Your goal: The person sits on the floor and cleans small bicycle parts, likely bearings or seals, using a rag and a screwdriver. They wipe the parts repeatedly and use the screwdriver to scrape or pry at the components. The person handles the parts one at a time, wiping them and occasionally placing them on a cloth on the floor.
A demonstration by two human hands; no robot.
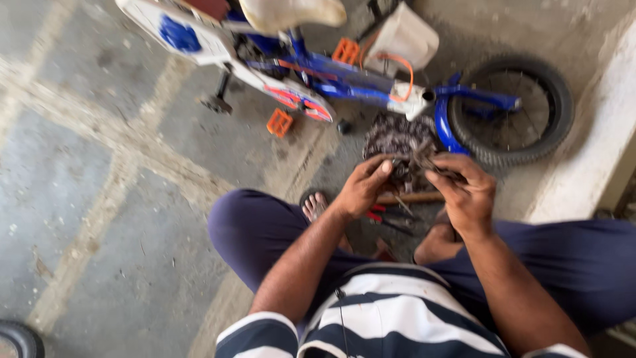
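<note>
My left hand (pixel 363 187) and my right hand (pixel 466 192) meet in front of me, both pinching a small dark metal part (pixel 412 166) between them; blur hides what it is. I am squatting in dark blue trousers and a striped shirt. A small blue and white child's bicycle (pixel 344 79) lies on its side just beyond my hands, its front wheel (pixel 513 109) to the right. A dark patterned rag (pixel 397 136) lies on the floor under the bike frame.
Red-handled pliers (pixel 379 215) and a wooden-handled tool (pixel 411 197) lie on the concrete floor by my bare foot (pixel 315 205). Orange pedals (pixel 279 122) stick out from the bike. A white kerb (pixel 589 152) runs along the right. Part of another tyre (pixel 20 339) shows bottom left.
</note>
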